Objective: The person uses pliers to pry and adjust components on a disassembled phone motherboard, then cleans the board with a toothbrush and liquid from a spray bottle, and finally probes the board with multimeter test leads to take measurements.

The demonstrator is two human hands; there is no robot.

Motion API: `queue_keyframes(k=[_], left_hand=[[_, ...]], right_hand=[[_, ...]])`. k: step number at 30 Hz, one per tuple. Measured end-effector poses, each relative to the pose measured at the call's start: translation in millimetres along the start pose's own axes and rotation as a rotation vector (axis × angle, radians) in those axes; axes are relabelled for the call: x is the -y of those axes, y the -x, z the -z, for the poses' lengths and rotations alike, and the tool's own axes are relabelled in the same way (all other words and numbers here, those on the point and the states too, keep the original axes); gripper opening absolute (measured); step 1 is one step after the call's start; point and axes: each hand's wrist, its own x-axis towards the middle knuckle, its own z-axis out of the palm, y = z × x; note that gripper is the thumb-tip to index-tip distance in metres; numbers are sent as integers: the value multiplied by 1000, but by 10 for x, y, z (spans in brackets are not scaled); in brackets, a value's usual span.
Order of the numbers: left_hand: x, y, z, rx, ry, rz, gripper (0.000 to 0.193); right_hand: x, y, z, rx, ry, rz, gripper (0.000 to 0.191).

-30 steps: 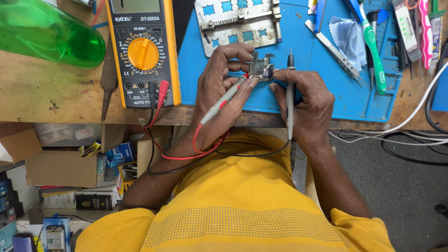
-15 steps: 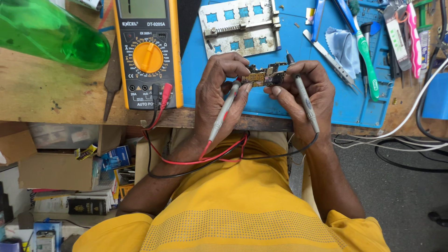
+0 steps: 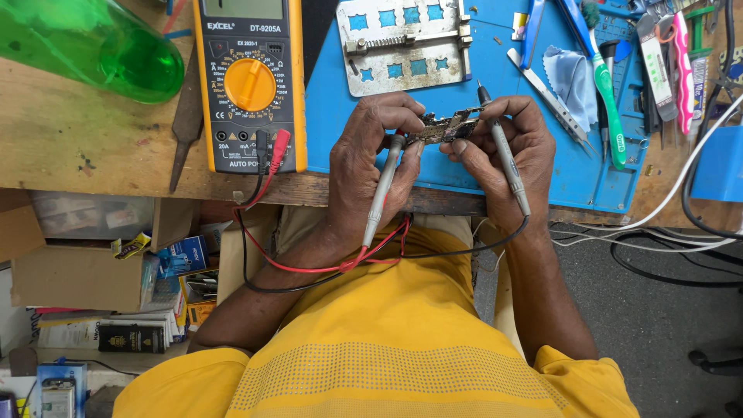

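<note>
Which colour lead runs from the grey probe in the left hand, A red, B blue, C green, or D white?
A: the left hand holds the slim grey probe, and a thin red lead trails from its lower end back toward the yellow multimeter.

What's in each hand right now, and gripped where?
Left hand holds a grey probe near its tip end; right hand holds a black-tipped probe mid-shaft. Both pinch the small circuit board by its ends.
</note>
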Motion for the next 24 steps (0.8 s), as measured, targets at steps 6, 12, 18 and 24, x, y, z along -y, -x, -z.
queue_keyframes(k=[6, 12, 18, 24], left_hand=[[2, -2, -1, 7, -10, -11, 35], [0, 13, 15, 16, 2, -20, 36], [3, 16, 15, 16, 11, -19, 37], [-3, 12, 15, 22, 9, -8, 36]], right_hand=[[1, 4, -5, -2, -27, -9, 34], [-6, 20, -17, -6, 24, 10, 34], [-23, 24, -9, -2, -9, 13, 33], [-31, 17, 10, 5, -23, 26, 33]])
